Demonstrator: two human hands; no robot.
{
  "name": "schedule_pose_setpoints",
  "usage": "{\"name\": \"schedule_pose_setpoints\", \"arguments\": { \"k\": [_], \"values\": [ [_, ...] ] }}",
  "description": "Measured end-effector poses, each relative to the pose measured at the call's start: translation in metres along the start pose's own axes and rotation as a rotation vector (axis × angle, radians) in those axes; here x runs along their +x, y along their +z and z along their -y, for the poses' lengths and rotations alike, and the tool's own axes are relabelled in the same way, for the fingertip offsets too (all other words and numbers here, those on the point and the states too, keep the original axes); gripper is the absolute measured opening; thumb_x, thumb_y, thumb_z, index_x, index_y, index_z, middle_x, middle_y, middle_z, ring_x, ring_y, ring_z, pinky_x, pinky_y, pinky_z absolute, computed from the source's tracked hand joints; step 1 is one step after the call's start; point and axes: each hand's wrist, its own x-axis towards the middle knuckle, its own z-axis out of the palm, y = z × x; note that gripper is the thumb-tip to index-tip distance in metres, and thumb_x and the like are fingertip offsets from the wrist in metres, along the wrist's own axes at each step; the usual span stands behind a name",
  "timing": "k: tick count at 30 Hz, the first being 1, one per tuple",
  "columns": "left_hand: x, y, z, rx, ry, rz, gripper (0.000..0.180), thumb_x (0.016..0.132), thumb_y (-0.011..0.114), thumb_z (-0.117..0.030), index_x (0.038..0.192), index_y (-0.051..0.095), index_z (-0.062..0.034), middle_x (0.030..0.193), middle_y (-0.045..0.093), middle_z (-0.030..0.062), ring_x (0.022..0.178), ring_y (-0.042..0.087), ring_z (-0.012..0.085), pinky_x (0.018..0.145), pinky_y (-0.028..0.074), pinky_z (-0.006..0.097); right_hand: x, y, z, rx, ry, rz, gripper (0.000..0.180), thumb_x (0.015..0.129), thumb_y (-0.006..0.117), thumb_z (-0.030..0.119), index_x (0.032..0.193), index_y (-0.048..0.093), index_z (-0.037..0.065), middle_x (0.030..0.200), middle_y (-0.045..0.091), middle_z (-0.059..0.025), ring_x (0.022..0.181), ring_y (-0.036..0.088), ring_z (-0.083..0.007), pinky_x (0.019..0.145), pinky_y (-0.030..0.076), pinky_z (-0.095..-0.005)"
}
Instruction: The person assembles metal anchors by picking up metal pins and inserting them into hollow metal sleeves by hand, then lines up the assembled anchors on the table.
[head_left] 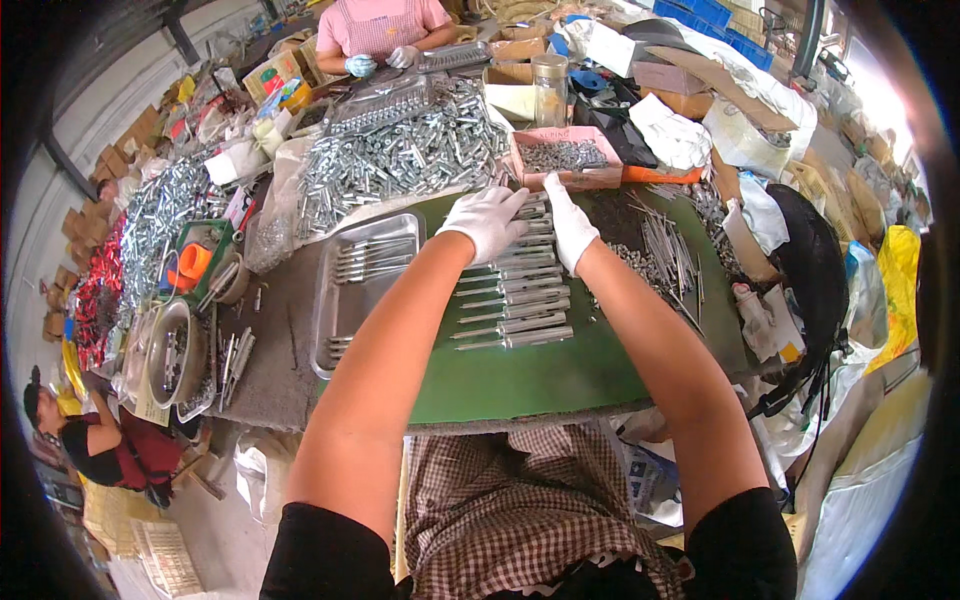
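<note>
Flat green mat [470, 395] bears slim silver metal rods [525, 298]; white-gloved left hand [487, 222] and white-gloved right hand [571, 227] flank the farthest, grips unclear; uneven pressure could skew them.

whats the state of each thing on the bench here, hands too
left hand: gloved, at the upper end of the tool row
right hand: gloved, fingers extended, along the row's right side
metal tools: lying flat, lined up side by side
steel tray: open, partly filled
pink box: open, holding small metal parts
metal parts heap: loose, jumbled
thin rods: loosely scattered
</note>
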Motion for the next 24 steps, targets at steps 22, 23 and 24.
{"name": "schedule_pose_setpoints", "arguments": {
  "k": [22, 23, 24],
  "values": [
    [-0.008, 0.006, 0.027, -0.099, -0.056, -0.123, 0.05, 0.094, 0.034, -0.037, 0.133, 0.04, -0.0062, 0.131, 0.046, 0.0193, 0.123, 0.041, 0.033, 0.102, 0.032, 0.039, -0.188, -0.052, -0.039, -1.125, -0.824, -0.088, 0.028, 0.083, 0.057, 0.022, 0.1, 0.061, 0.0, 0.105, 0.062, -0.0173, 0.101, 0.057, -0.033, 0.089, 0.042, -0.0425],
    [-0.007, 0.009, 0.027, -0.126, -0.07, -0.202, 0.048, 0.095, 0.034, -0.036, 0.131, 0.043, -0.0059, 0.127, 0.048, 0.0208, 0.121, 0.043, 0.0336, 0.101, 0.033, 0.039, -0.193, -0.049, -0.042, -1.126, -0.827, -0.091, 0.028, 0.083, 0.057, 0.022, 0.1, 0.061, 0.0, 0.105, 0.062, -0.0173, 0.101, 0.057, -0.033, 0.089, 0.042, -0.0425],
    [-0.005, 0.011, 0.028, -0.123, -0.068, -0.206, 0.048, 0.095, 0.034, -0.036, 0.131, 0.043, -0.0059, 0.127, 0.048, 0.0208, 0.121, 0.043, 0.0336, 0.101, 0.033, 0.039, -0.197, -0.046, -0.044, -1.239, -0.83, -0.079, 0.036, 0.084, 0.057, 0.027, 0.106, 0.059, -0.001, 0.112, 0.059, -0.0184, 0.108, 0.053, -0.0334, 0.094, 0.039, -0.0432]
  ]
}}
